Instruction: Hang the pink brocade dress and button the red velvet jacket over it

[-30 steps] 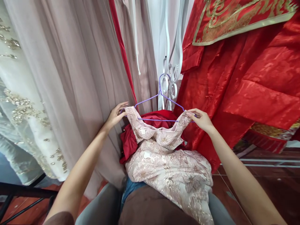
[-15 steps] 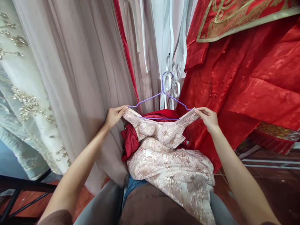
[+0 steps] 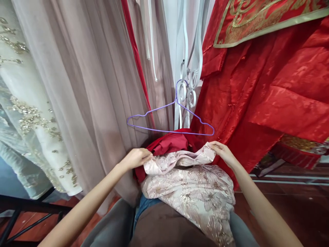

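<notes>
A pale pink dress (image 3: 190,188) with a metallic flower pattern lies over my lap. My left hand (image 3: 138,157) is closed on one shoulder end of its top, and my right hand (image 3: 223,152) pinches the other shoulder end. The top part sags between both hands, partly folded over. Just above it, a purple wire hanger (image 3: 161,130) hangs bare by its hook from white scrolled metalwork (image 3: 191,94). Dark red fabric (image 3: 171,143) is bunched behind the dress, below the hanger.
Greyish-pink sheer drapery (image 3: 89,85) hangs at the left, beside a white gown (image 3: 33,113) with gold beading. Red satin garments (image 3: 257,92) with gold embroidery hang at the right. A black metal frame (image 3: 23,206) stands at the lower left on a reddish tiled floor.
The dress top has come off the hanger and moved down toward my lap with both hands. Now the whole hanger shows, hanging bare.
</notes>
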Demonstrator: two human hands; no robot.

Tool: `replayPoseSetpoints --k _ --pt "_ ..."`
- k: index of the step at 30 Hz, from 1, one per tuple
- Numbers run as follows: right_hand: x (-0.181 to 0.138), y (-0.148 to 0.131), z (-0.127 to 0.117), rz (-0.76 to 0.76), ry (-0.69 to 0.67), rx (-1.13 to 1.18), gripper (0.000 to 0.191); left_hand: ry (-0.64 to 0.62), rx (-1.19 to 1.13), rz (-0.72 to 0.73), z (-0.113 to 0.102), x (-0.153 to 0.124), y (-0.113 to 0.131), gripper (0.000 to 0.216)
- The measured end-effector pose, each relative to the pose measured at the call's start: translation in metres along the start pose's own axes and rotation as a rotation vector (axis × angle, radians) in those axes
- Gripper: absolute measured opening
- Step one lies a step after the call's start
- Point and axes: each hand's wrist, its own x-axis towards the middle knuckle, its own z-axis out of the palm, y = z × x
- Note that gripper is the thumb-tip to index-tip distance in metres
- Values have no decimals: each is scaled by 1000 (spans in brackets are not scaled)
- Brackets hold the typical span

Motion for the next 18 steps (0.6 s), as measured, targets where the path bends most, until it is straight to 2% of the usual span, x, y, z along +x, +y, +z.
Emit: replayPoseSetpoints --k 3,6,9,11,14,16,18 --pt "2 -4 6 -38 21 38 38 24 156 151 -11 19 35 31" --pt "3 -12 9 -70 47 95 35 196 206 221 -43 50 39 27" --pt "2 -16 9 -85 61 131 33 329 209 202 -76 83 11 23" --pt "1 -18 8 -80 75 138 33 413 164 111 -87 99 -15 27" --pt "1 -19 5 -73 131 164 36 317 7 -23 -92 110 -44 37" --pt "2 -21 2 -114 243 204 37 253 -59 -82 -93 108 -53 40" --pt "3 -23 0 -177 366 237 35 287 -57 -109 -95 102 -53 41"
